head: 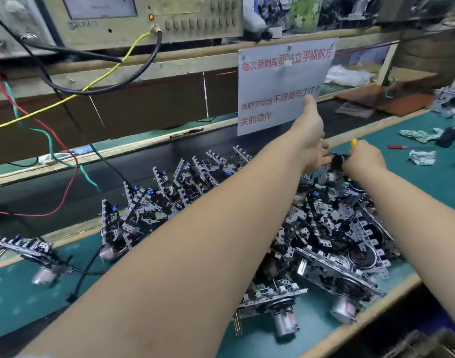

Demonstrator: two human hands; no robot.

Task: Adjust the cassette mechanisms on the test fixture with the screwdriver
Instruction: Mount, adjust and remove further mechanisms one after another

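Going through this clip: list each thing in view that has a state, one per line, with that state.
Left hand: reaching forward, fingers on a cassette mechanism at the far end of the pile.
Right hand: gripping a yellow-handled screwdriver over that mechanism.
Red screwdriver: lying unused on the green mat.
Test instrument: orange lamp lit, cables plugged in.
Paper notice: hanging from the shelf edge.

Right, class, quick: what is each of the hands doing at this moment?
Left hand: thumb up, fingers on a cassette mechanism; grip cannot be told.
Right hand: closed round the yellow-handled screwdriver.

Shiny metal cassette mechanisms [332, 228], green matt mat [412, 140]
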